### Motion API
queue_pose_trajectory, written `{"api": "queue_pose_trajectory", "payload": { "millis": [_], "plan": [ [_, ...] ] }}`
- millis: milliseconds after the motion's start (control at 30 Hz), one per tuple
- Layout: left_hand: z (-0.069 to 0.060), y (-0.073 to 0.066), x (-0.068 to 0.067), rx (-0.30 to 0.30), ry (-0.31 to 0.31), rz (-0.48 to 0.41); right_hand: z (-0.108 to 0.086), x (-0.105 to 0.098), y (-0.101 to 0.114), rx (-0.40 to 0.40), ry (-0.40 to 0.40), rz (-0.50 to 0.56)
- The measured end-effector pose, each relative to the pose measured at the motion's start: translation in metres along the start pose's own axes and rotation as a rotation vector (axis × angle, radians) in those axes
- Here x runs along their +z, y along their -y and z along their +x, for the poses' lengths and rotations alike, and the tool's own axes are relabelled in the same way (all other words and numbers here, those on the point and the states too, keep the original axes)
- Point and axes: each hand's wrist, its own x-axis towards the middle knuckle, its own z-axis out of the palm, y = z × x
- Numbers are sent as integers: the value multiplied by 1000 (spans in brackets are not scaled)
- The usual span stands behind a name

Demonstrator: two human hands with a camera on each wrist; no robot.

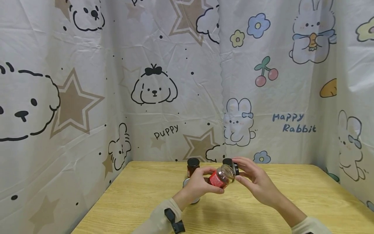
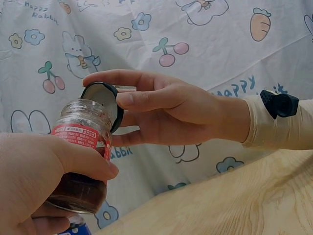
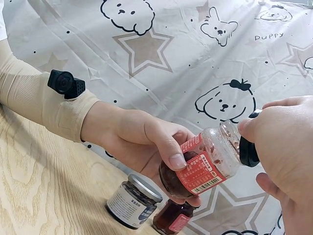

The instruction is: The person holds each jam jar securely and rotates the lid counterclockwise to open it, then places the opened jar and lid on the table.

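My left hand (image 1: 196,186) grips a glass jar (image 1: 221,178) with a red label, held tilted above the table with its mouth toward the right. Dark contents lie in its lower part in the left wrist view. Thumb and fingers of my right hand (image 1: 257,182) pinch a black lid (image 2: 104,104), whose pale inner side faces the jar's mouth. The lid is off the jar, close beside the glass rim (image 2: 88,107). In the right wrist view the lid (image 3: 249,147) is partly hidden by my right hand (image 3: 288,142).
Behind the hands, a dark jar with a black lid (image 1: 193,166) stands on the wooden table (image 1: 140,195). A silver-lidded jar (image 3: 133,201) stands near it, partly behind my left hand in the head view. Another black lid (image 1: 226,161) shows behind the held jar. Printed curtains surround the table.
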Motion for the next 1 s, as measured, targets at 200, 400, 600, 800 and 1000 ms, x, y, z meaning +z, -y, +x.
{"api": "queue_pose_trajectory", "payload": {
  "millis": [200, 400, 600, 800, 1000],
  "plan": [
    [0, 0, 0, -2, 8, -30, -1, -1, -1, 15, -14, 14],
    [0, 0, 0, -21, 13, -46, -1, -1, -1, 24, -19, 20],
    [0, 1, 0, -16, 9, -53, -2, -2, -2, 20, -25, 57],
    [1, 2, -1, -11, -1, -56, -2, -2, -2, 30, -28, 87],
    [1, 2, -2, -25, -14, -66, -2, -3, -2, 48, -34, 117]
  ]
}}
